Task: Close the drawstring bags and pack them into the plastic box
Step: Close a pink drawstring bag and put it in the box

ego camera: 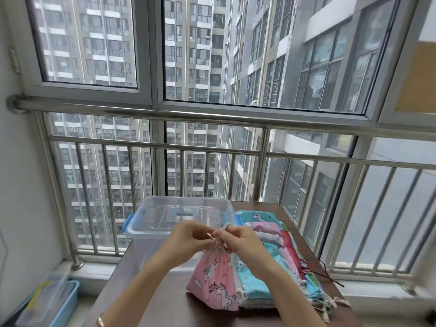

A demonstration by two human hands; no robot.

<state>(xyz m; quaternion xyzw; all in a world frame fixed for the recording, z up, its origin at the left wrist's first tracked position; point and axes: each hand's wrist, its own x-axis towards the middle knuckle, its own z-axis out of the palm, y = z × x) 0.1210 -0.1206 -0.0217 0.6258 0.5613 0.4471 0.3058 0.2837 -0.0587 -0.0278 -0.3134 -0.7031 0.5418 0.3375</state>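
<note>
Currently: pink drawstring bag (213, 282), unicorn print, lettering "little UNICORN", upright just in front of the plastic box (146, 232), neck gathered. Left hand (188, 234) and right hand (240, 239) each pinch its drawstring above the neck. Pile of bags (271, 256) right of the box, flat on the worktop (165, 303). Box lidded, blue latches

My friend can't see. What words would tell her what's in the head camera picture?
A left hand and a right hand pinch the strings at the gathered top of a pink unicorn bag on a brown table. A clear plastic box sits behind it, and a pile of colourful bags lies to the right.
</note>
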